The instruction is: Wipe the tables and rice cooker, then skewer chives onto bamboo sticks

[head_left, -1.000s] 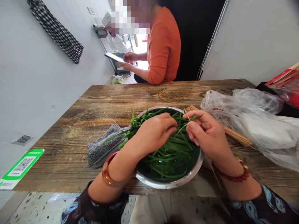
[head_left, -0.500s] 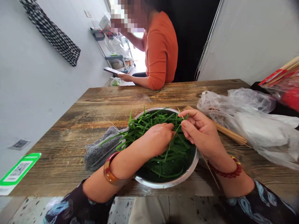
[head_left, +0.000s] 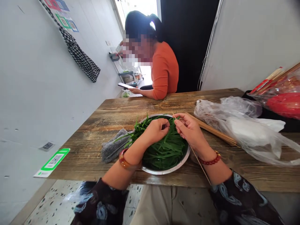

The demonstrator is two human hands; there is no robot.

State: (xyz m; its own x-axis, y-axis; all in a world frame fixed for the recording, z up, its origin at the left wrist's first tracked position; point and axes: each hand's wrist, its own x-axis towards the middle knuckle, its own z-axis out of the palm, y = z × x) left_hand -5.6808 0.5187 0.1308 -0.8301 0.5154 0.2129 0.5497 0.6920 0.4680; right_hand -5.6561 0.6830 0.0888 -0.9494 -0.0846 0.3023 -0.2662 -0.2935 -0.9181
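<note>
My right hand [head_left: 190,130] pinches a thin bamboo skewer [head_left: 200,165] between thumb and fingers. Its tip pokes up past the fingertips, while the long end slants down along my forearm. Just to the left, my left hand [head_left: 156,130] hovers above the greens with thumb and fingers curled together; whatever lies in them is too small to make out. Under both hands a round metal bowl [head_left: 172,171] holds long, flat green leaves [head_left: 164,154] that look like garlic chives. Some leaves hang over its left rim.
A grey towel [head_left: 112,148] lies left of the bowl. To the right are a bundle of skewers [head_left: 217,132] and clear plastic bags [head_left: 252,128]. Red packaging [head_left: 284,104] sits at the far right. Across the wooden table [head_left: 93,125], a person in orange [head_left: 165,73] holds a phone [head_left: 127,86].
The view has tilted up, showing more of the person opposite. My left hand has lifted slightly out of the leaves. My right hand still holds the skewer.
</note>
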